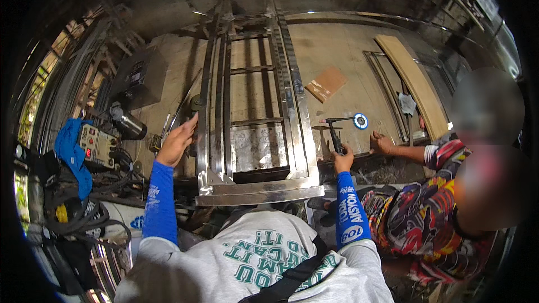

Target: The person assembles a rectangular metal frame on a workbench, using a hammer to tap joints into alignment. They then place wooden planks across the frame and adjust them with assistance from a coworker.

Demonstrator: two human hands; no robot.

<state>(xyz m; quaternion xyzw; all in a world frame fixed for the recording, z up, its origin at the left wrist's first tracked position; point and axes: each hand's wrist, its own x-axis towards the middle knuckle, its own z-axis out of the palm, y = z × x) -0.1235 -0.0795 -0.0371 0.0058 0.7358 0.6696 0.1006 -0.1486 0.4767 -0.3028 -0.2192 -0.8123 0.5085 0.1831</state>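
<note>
A long, shiny metal frame with crossbars lies lengthwise on the workbench in front of me. My left hand is at its left side, fingers stretched out and nothing in the grip; I cannot tell whether the fingertips touch the rail. On the right side of the frame, my right hand is closed round the black handle of a TIG welding torch. The torch's pink nozzle points left toward the frame. Just past its long black back end lies a blue and white round disc.
A co-worker's hand rests at the bench edge, right of mine. A brown board piece, a long wooden plank and metal bars lie beyond. At left stand a control box with a blue cloth, cables and a dark box.
</note>
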